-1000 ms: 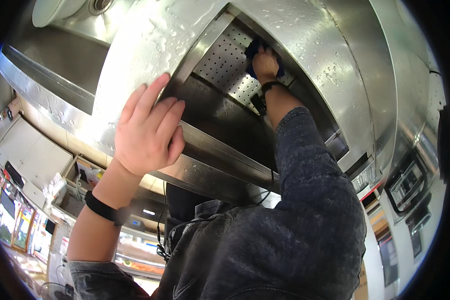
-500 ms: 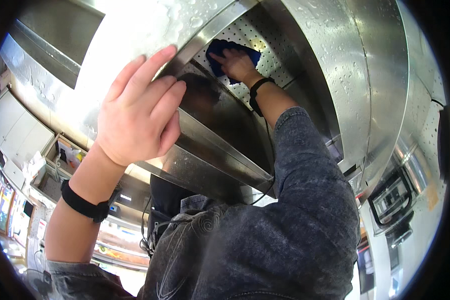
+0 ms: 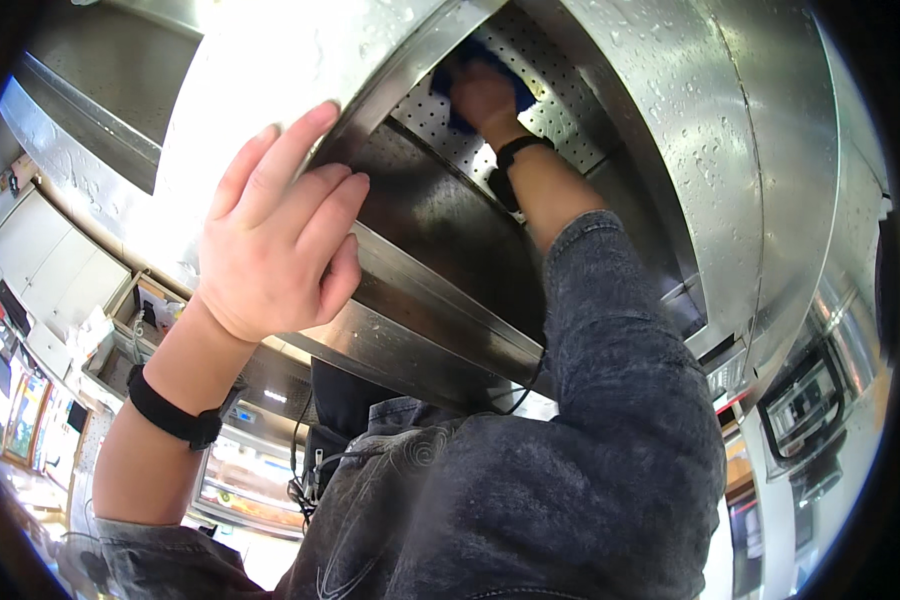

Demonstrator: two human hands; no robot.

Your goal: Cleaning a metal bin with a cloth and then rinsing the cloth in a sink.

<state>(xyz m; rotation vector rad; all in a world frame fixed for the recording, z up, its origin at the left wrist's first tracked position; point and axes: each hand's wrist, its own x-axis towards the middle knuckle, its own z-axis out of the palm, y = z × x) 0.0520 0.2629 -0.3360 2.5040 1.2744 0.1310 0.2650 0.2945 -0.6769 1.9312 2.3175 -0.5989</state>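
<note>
1. Left hand (image 3: 275,240) nearest us: grip empty, fingers loosely spread by the steel desk's (image 3: 300,60) bright edge; contact unclear. Leaning on those droplets could make it slip.
2. Right denim sleeve (image 3: 610,290) crosses the steel recess (image 3: 410,190); we'd flag soaking if it brushes wet metal.
3. Black wristband (image 3: 507,175) on that wrist could snag if dragged along an edge.
4. Right hand (image 3: 485,98) covers the dark blue cloth (image 3: 522,90) over the perforated metal panel (image 3: 570,105); finger closure too dim, we can't tell. Uneven pressure could bunch the cloth; holes could catch it.
</note>
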